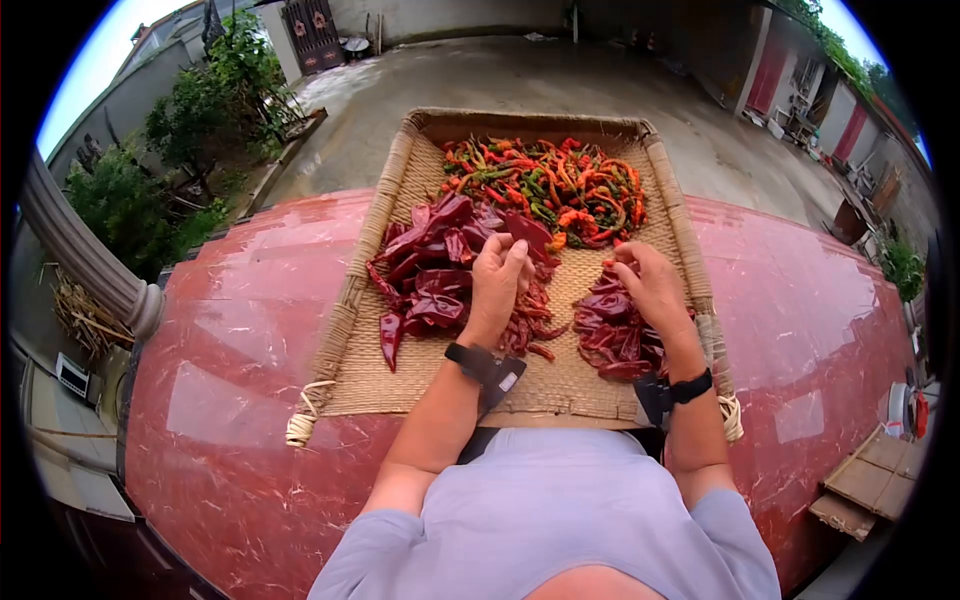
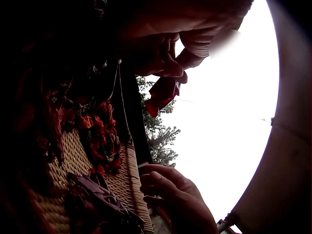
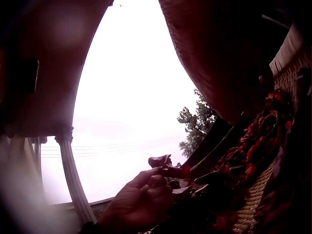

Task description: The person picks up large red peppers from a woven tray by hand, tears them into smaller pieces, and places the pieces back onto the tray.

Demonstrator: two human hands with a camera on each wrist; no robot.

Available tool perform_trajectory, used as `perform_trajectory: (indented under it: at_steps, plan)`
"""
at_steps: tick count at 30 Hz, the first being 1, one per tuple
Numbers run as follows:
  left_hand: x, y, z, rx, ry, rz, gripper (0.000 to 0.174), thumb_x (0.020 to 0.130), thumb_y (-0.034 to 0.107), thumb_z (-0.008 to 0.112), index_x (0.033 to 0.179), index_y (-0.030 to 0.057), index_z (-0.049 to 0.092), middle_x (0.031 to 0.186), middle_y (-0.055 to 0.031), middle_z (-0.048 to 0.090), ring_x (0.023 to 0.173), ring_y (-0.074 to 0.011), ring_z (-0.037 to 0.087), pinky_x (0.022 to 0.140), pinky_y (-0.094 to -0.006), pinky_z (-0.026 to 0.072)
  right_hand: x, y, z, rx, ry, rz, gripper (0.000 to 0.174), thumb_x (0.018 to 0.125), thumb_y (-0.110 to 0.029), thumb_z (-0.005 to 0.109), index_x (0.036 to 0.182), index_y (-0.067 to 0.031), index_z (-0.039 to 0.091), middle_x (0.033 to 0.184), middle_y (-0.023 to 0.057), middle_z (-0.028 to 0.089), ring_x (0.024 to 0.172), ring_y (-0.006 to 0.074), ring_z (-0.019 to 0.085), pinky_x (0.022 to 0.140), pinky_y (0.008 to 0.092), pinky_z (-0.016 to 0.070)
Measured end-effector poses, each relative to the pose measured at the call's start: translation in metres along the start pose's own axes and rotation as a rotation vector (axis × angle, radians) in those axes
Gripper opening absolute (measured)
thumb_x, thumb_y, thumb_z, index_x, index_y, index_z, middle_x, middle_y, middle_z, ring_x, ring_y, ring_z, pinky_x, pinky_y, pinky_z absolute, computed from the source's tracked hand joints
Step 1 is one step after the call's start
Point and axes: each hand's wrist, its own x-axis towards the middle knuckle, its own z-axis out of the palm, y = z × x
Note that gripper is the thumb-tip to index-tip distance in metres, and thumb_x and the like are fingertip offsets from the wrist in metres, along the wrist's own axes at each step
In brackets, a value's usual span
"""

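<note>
In the head view, my left hand [image 1: 497, 285] pinches a large dark red pepper [image 1: 530, 234] above a pile of glossy dark red peppers [image 1: 437, 290]. The left wrist view has that pepper [image 2: 163, 93] between thumb and fingers; the right wrist view has the same hand [image 3: 139, 204] from the side. Over a smaller pile of wrinkled red peppers [image 1: 612, 325], my right hand [image 1: 655, 288] hovers with loosely bent fingers. No item is visible in the right hand [image 2: 181, 197] from the left wrist view. Small dried peppers [image 1: 530, 318] lie just right of the left hand.
A woven tray [image 1: 375, 225] with a raised rim sits on a red stone surface [image 1: 245, 350]. Thin red, orange and green peppers [image 1: 545, 190] are heaped at its far side. Woven tray floor shows between the two near piles. A pillar [image 1: 88, 240] stands at the left.
</note>
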Motion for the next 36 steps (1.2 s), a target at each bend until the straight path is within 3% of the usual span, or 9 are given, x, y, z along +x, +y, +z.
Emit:
perform_trajectory:
  at_steps: [2,5,7,9,16,18,20,24,36]
  plan:
    - [0.005,-0.001,-0.007,-0.079,0.108,0.062,0.024,0.101,0.022,0.059,0.111,0.003,0.05,0.073,-0.0007,0.062,0.055,-0.0045,0.048,0.052,-0.02,0.041,0.011,0.032,0.0,-0.235,0.045,0.067,0.018,0.087,-0.017,0.065,0.103,-0.0086,0.065,0.1,0.0113,0.066,0.096,0.031,0.064,0.081,0.0424,0.05]
    - [0.009,0.005,-0.013,-0.141,0.184,0.186,0.057,0.102,0.021,0.056,0.145,-0.004,0.029,0.082,-0.0051,0.066,0.061,-0.0063,0.054,0.054,-0.021,0.0472,0.016,0.062,0.001,-0.335,0.014,0.231,0.022,0.083,-0.02,0.07,0.101,-0.0089,0.065,0.101,0.0107,0.067,0.097,0.0329,0.064,0.08,0.0439,0.0494]
    - [0.008,0.014,-0.015,-0.129,0.19,0.194,0.09,0.101,0.017,0.056,0.156,0.0092,-0.015,0.114,-0.0165,0.064,0.067,-0.0094,0.06,0.06,-0.0236,0.0533,0.015,0.075,0.008,-0.416,-0.042,0.3,0.023,0.083,-0.02,0.071,0.102,-0.0087,0.065,0.101,0.0119,0.068,0.098,0.0326,0.065,0.08,0.0443,0.0496]
    - [0.006,0.018,-0.014,-0.065,0.226,0.211,0.091,0.101,0.017,0.056,0.155,0.0115,-0.017,0.123,-0.0181,0.06,0.07,-0.0101,0.062,0.062,-0.0248,0.0554,0.013,0.085,0.016,-0.475,-0.1,0.346,0.024,0.083,-0.022,0.072,0.102,-0.0092,0.066,0.101,0.0122,0.069,0.098,0.0326,0.065,0.081,0.0446,0.0499]
    - [0.005,-0.003,-0.009,-0.009,0.032,0.147,0.047,0.101,0.016,0.057,0.143,0.0023,0.04,0.101,-0.0072,0.068,0.069,-0.0055,0.059,0.062,-0.0204,0.0515,0.02,0.096,0.02,-0.595,-0.172,0.426,0.021,0.088,-0.023,0.068,0.104,-0.0093,0.067,0.105,0.0121,0.068,0.098,0.0334,0.065,0.08,0.0459,0.05]
    - [0.004,-0.008,-0.007,-0.014,-0.036,0.102,0.037,0.101,0.018,0.058,0.133,0.0021,0.05,0.096,-0.0054,0.068,0.068,-0.0054,0.059,0.062,-0.0206,0.0503,0.013,0.084,0.016,-0.426,0.071,0.324,0.02,0.09,-0.022,0.066,0.105,-0.0083,0.066,0.104,0.0117,0.069,0.096,0.0343,0.065,0.078,0.0463,0.0496]
    - [0.005,-0.01,-0.005,-0.009,-0.108,0.03,0.04,0.1,0.02,0.059,0.135,0.002,0.049,0.091,-0.0039,0.066,0.065,-0.0049,0.057,0.06,-0.0207,0.0489,0.012,0.074,0.012,-0.221,0.235,0.177,0.019,0.094,-0.019,0.062,0.107,-0.0051,0.064,0.092,0.01,0.068,0.083,0.0292,0.065,0.072,0.0415,0.0494]
    - [0.0,-0.009,0.002,0.059,-0.235,-0.154,0.043,0.1,0.025,0.061,0.135,0.0032,0.05,0.082,-0.0001,0.062,0.058,-0.0035,0.051,0.052,-0.0186,0.0428,0.007,0.009,0.003,0.309,0.01,0.07,0.017,0.095,-0.012,0.063,0.108,-0.002,0.062,0.076,0.0032,0.059,0.067,0.0106,0.052,0.061,0.0277,0.0441]
    - [-0.008,0.002,0.01,0.019,-0.368,-0.212,0.021,0.098,0.026,0.062,0.107,0.0071,0.057,0.079,0.0006,0.063,0.056,-0.0025,0.05,0.051,-0.0169,0.0389,-0.006,-0.034,0.006,0.335,-0.246,0.019,0.02,0.092,-0.015,0.066,0.107,-0.0026,0.064,0.079,0.0068,0.066,0.07,0.0144,0.061,0.065,0.0306,0.0482]
